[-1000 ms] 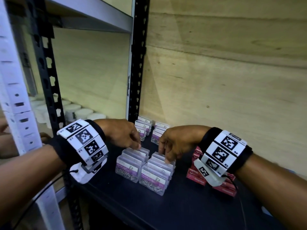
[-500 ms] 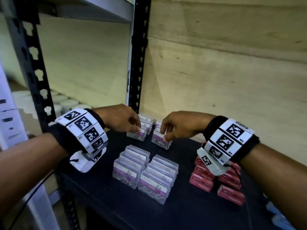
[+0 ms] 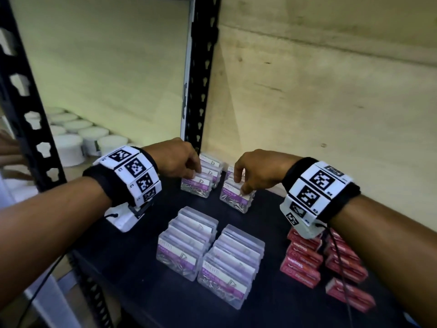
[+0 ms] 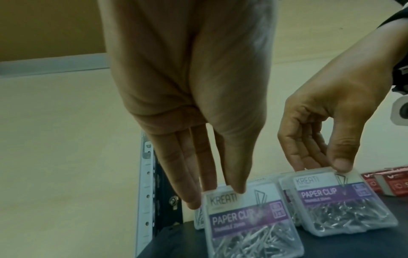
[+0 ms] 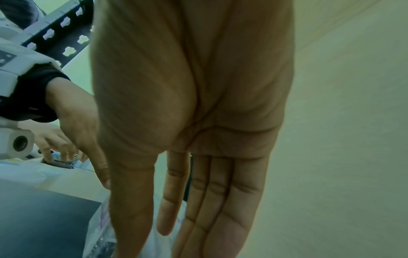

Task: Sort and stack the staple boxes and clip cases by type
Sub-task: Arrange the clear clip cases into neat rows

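Clear paper clip cases with purple labels stand in rows on a black shelf. Two long rows are near me, two short rows at the back. My left hand pinches the top of the front case in the back left row; thumb and fingers hold its upper edge. My right hand pinches the front case of the back right row, thumb in front. Red staple boxes lie stacked at the right.
A black perforated post rises just behind my left hand, with a plywood wall behind the shelf. White round tubs fill the neighbouring shelf at left, where another person's hand shows. One loose staple box lies front right.
Both hands left the near rows of clip cases and reached to the two back rows, where each now pinches the front case. The head camera tilted down and closer.
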Demonstrator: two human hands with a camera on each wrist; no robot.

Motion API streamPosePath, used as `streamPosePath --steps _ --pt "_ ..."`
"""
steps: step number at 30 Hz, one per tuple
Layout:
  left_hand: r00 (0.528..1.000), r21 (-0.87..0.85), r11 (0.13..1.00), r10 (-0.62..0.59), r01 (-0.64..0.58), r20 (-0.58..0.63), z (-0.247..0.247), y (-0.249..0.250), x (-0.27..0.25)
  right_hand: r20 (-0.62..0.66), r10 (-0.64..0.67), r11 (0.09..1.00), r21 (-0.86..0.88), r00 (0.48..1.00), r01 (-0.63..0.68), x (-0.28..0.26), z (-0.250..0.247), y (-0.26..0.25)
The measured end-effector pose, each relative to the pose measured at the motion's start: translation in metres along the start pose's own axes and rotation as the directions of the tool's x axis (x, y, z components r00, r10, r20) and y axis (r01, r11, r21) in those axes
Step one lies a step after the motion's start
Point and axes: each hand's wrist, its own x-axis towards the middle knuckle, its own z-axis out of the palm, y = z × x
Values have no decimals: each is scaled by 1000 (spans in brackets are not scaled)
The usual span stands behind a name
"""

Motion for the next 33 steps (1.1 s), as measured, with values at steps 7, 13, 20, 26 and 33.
streamPosePath --steps 7,13,20,26,33 --pt "998 -42 999 7 -5 57 -4 6 -1 51 18 999 33 999 -20 1 0 1" --pt "992 -49 998 34 -28 125 -5 19 -9 103 2 995 101 995 -13 -13 1 0" --pt "980 -25 998 66 -62 189 -6 34 -24 126 -25 991 137 992 7 -37 5 -4" --pt "974 -5 997 80 -81 212 -5 44 -38 116 -40 991 129 992 25 -55 8 -9" --pt "970 -12 996 84 -83 228 -4 53 -50 120 -48 986 166 992 28 -69 12 -9"
